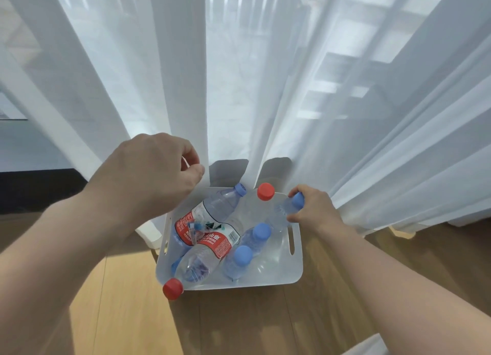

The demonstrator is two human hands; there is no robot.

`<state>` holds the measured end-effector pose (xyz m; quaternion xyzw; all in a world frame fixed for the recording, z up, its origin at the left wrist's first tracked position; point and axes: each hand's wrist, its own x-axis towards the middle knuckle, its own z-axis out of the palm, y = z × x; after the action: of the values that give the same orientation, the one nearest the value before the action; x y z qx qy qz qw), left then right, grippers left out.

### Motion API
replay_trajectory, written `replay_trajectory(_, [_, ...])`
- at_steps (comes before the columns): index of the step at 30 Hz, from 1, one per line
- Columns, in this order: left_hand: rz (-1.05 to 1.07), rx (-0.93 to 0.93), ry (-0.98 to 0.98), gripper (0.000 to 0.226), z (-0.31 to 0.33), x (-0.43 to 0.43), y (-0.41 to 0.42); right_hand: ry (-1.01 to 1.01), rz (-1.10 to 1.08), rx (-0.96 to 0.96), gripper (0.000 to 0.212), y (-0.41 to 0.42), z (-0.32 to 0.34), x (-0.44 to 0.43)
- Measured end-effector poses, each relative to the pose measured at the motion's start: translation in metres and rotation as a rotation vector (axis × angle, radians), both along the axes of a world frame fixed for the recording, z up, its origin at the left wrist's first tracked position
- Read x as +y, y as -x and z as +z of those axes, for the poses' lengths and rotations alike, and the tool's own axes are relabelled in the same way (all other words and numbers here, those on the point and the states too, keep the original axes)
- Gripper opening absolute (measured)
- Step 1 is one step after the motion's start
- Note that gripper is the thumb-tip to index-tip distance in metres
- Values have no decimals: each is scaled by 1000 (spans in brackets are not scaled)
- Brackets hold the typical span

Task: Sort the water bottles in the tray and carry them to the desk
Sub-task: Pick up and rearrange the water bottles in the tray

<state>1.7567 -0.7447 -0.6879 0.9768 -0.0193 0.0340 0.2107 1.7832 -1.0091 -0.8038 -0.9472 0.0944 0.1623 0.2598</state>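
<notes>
A white tray (268,281) stands on the wooden floor, filled with several clear water bottles. A red-capped bottle with a red label (210,248) lies diagonally, its cap (173,288) poking over the near left corner. Another red cap (265,191) shows at the far rim. Two small blue-capped bottles (243,259) stand in the middle. A further blue-capped bottle (225,200) leans at the back. My right hand (310,208) grips a small blue-capped bottle (291,204) at the tray's far right corner. My left hand (156,168) hovers above the tray's left side, pinching the curtain's edge.
Sheer white curtains (265,75) hang right behind the tray and drape over its far side. The wooden floor (239,322) stretches toward me. A dark skirting strip (39,187) runs along the wall at left.
</notes>
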Motion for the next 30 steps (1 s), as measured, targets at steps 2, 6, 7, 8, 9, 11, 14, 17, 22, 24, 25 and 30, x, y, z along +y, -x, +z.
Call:
replay_trajectory(2, [9,-4,5,18,0,1,1,79,22,51,42,-4,-5,2])
replay_trajectory(6, [15,0,5,17,0,5,6,141,44,106,42,-5,-19,5])
replay_trajectory(7, [13,5,0,18,0,6,7,144,49,115,41,-5,-22,8])
replay_trajectory(8, [10,10,-10,18,0,8,8,147,54,126,40,-6,-24,10])
replay_trajectory(9, [10,15,-21,19,-1,10,9,159,66,138,40,-6,-25,13])
replay_trajectory(11, [17,19,-35,20,-2,13,10,211,111,193,43,-7,-24,15])
replay_trajectory(14, [12,19,-38,20,-2,14,10,327,177,329,49,-7,-11,16])
replay_trajectory(17, [-4,17,-27,20,-2,10,7,460,225,371,31,-5,10,25])
replay_trajectory(22, [-45,27,0,19,-2,-2,3,519,415,470,30,14,33,58])
replay_trajectory(24, [-50,32,8,19,-1,-4,3,355,480,486,27,22,33,69])
replay_trajectory(25, [-51,33,7,19,-1,-4,3,205,476,532,36,25,30,74])
replay_trajectory(30, [-33,43,-6,20,2,5,9,205,700,465,61,39,-2,81])
